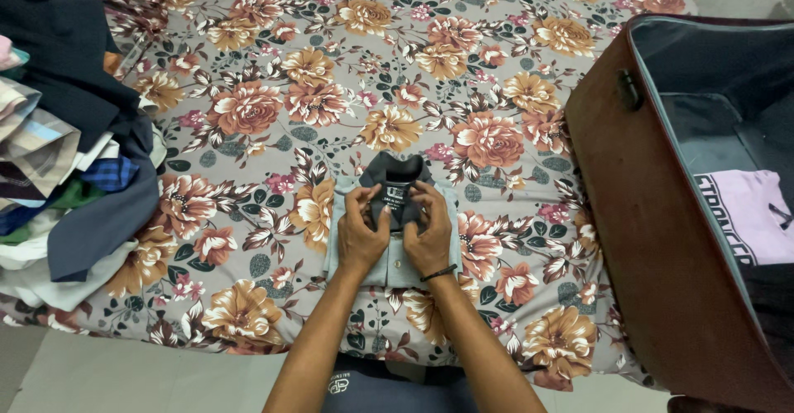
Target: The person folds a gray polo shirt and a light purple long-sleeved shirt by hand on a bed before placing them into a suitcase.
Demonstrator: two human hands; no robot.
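Forearms: both enter from the bottom edge and converge on the middle of the bed, above a dark garment worn by the person at the frame's foot.
Left hand (361,233): resting on the folded shirt (394,266), fingertips pinching the left side of its dark collar (395,173); closed on cloth, not released.
Right hand (430,235): mirrors the left, fingers gripping the collar's right side; a dark band sits on the wrist.
Folded shirt: pale grey-blue, buttoned, lying flat on the floral bedsheet (347,74), directly beneath both hands.
Long axis: runs away from the person, collar at the far end, lower fold nearest the body.
Bearing from grip: the shirt's body lies under and toward the wrists; only the collar extends beyond the fingertips.
Nearer hand: neither; both sit evenly either side of the button line.
Suitcase (662,239): open, brown shell, well apart to the right; a light garment with dark print (748,214) lies inside.
Clothes pile (66,140): mixed dark and checked pieces, well apart at the left edge of the bed.
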